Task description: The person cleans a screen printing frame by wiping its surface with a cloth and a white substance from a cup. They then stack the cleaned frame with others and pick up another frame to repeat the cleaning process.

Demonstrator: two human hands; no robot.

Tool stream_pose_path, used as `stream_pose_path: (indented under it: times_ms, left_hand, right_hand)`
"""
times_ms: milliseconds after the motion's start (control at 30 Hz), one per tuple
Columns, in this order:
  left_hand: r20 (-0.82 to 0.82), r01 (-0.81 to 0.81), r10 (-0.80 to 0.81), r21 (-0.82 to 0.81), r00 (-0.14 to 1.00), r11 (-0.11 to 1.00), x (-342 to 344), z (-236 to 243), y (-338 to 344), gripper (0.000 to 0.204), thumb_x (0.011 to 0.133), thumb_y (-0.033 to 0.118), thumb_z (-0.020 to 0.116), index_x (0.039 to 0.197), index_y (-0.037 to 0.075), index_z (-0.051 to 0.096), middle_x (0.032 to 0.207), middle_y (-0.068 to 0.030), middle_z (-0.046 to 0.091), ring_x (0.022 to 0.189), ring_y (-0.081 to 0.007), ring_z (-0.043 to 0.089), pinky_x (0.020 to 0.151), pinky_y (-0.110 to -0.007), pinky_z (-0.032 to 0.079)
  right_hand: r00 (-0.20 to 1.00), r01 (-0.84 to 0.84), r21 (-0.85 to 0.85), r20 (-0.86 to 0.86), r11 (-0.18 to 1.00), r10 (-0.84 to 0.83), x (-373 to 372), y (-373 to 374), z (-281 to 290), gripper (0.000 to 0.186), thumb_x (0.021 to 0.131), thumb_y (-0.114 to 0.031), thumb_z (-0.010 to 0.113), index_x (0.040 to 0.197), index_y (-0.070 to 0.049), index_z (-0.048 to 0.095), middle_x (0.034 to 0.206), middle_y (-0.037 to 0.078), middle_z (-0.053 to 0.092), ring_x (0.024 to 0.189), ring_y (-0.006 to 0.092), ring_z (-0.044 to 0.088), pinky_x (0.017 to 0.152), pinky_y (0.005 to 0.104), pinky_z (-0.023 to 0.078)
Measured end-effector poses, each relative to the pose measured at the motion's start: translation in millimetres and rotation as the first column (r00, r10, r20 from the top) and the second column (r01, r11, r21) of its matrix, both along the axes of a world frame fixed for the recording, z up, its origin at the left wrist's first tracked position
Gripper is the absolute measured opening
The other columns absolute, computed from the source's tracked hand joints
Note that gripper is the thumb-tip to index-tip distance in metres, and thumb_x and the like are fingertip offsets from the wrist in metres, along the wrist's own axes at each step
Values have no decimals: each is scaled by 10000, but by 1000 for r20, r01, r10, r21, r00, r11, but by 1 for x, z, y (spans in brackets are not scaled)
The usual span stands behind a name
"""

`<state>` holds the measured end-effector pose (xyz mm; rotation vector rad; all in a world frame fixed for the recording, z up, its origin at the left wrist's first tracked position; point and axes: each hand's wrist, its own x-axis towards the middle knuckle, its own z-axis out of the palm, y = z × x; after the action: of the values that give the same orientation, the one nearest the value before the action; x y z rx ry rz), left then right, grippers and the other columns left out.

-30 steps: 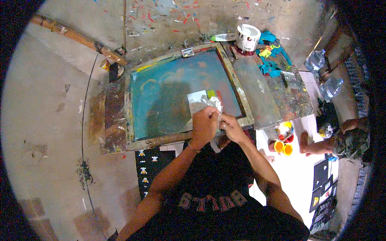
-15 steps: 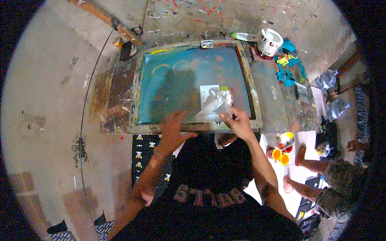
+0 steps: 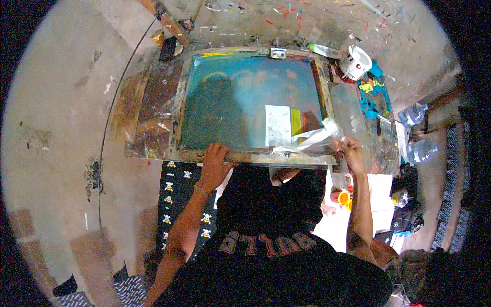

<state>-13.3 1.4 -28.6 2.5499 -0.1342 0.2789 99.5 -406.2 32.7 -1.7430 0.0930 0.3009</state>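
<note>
Film [image 3: 326,129], clear and crinkled, stretches over the near right corner of the screen-printing frame [image 3: 324,87], pinched in the fingers of the right hand [image 3: 353,156]. The left hand [image 3: 214,165] touches its near rail [image 3: 255,157]; whether those fingers grip, I cannot tell.

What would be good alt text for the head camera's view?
A person's right hand holds a crumpled translucent sheet over a blue framed screen, where a white paper lies, while the left hand rests on the near edge. A white bucket sits farther right.
</note>
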Motion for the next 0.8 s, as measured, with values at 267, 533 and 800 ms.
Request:
stream_pose_path:
  times_ms: [267,533,800]
  left_hand:
    - [10,0,-1,34,1000,999,1,-4,0,454,695,282,797,1030,44,603,1041,-155,515,1046,-372,474,936,-482,381]
    - [-6,13,-12,37,1000,999,3,-14,0,478,700,306,800,1054,72,581,1056,-156,518,1067,-384,471,926,-514,366]
    - [-122,-7,9,19,993,1000,2,0,-1,466,696,266,809,1065,75,597,1090,-150,537,1091,-390,477,946,-513,368]
  right_hand:
    - [921,-215,-271,263,938,287,3,114,53,200,816,23,595,964,-17,722,762,33,674,697,99,575,634,262,462]
    - [661,-413,-408,480,814,577,25,208,76,224,794,-194,669,761,21,616,654,180,604,599,219,571,584,419,461]
    - [963,124,-445,269,887,1,69,44,95,246,866,-257,568,933,-66,707,664,-25,551,569,90,452,503,264,346]
